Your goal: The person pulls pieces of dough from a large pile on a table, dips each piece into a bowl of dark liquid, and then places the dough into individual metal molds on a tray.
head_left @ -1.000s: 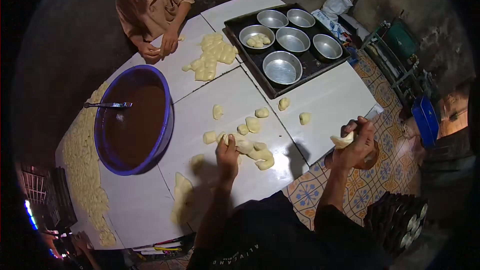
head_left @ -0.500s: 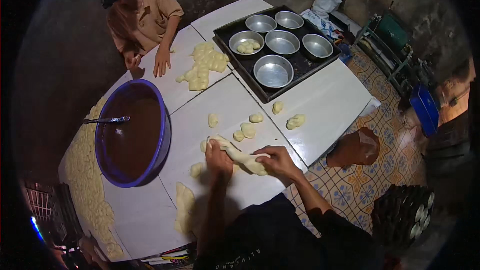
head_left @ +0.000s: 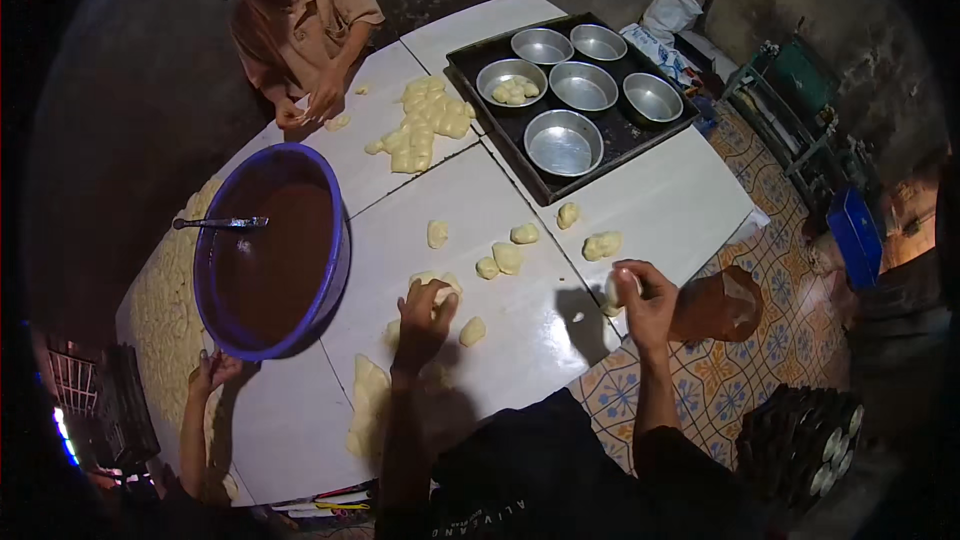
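My left hand (head_left: 422,325) is at a pile of pale dough (head_left: 445,285), fingers loosely bent and thumb apart, touching or just over it. My right hand (head_left: 645,305) is closed around a pale dough lump (head_left: 613,292) near the table's right edge. Loose dough pieces (head_left: 507,258) lie between and beyond my hands, and a longer piece (head_left: 368,405) lies left of my left forearm.
Blue bowl (head_left: 322,310) of brown liquid, brush across it; another person's hand (head_left: 210,370) beside it. A person (head_left: 305,30) handles dough opposite. Black tray (head_left: 550,190) holds several round pans. Dough sheet (head_left: 155,320) covers the table's left edge.
My hands met on a long dough strip, then separated; the right moved right with a lump. Another hand has appeared at the bowl's lower left. The person opposite has brought their hands together.
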`<state>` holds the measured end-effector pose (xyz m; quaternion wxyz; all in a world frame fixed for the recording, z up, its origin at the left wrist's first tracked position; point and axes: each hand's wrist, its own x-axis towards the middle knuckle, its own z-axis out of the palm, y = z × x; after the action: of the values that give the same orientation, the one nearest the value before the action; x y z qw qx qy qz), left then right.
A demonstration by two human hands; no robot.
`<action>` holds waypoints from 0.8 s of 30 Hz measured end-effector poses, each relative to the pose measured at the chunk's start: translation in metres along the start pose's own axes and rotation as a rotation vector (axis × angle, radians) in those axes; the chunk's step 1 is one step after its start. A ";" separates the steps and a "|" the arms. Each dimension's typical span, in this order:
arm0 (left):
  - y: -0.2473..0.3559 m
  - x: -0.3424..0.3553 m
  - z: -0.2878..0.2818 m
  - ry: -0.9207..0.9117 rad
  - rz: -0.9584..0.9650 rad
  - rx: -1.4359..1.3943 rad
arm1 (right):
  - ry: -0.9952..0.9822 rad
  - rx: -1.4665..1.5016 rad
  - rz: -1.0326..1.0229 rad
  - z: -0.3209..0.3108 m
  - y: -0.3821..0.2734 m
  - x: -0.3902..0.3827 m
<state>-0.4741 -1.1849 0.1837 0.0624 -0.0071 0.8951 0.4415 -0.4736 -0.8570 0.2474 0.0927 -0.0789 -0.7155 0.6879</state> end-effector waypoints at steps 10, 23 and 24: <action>0.068 -0.027 0.056 -0.221 0.244 -0.202 | -0.314 -0.002 -0.203 0.054 -0.018 -0.022; 0.057 -0.038 0.073 0.290 0.108 -0.608 | -0.652 -0.123 -0.046 0.054 0.065 -0.037; 0.060 -0.038 0.072 0.280 0.141 -0.529 | -0.619 -0.171 -0.072 0.063 0.064 -0.043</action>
<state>-0.4333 -1.0923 0.1922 -0.0962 -0.0214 0.7473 0.6571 -0.4483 -0.9259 0.1804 -0.1120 0.1521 -0.7674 0.6127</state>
